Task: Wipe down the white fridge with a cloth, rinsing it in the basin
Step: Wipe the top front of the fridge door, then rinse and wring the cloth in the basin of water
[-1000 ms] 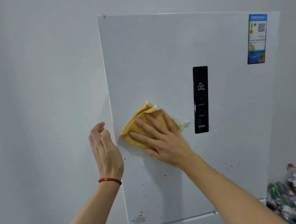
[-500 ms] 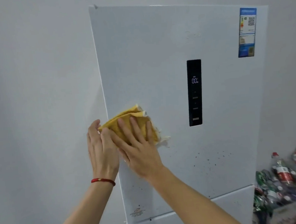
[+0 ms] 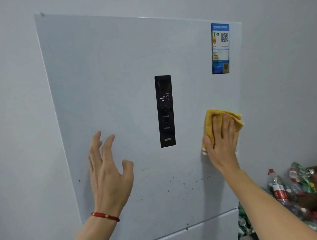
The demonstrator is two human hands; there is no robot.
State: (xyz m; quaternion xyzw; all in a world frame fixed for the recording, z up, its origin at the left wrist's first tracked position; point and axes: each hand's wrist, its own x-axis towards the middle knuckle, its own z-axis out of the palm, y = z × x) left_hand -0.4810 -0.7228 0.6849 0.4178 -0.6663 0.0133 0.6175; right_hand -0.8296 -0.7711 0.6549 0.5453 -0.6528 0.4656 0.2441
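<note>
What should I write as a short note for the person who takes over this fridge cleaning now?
Right hand: flat, pressing the folded yellow cloth on the tall white fridge door, near its right edge, right of the black display panel.
Left hand: open, holds nothing, in front of the door left of the panel.
Done: upper door looks clean.
Left: dark specks low on the door, below the panel. Basin is not in view.
</note>
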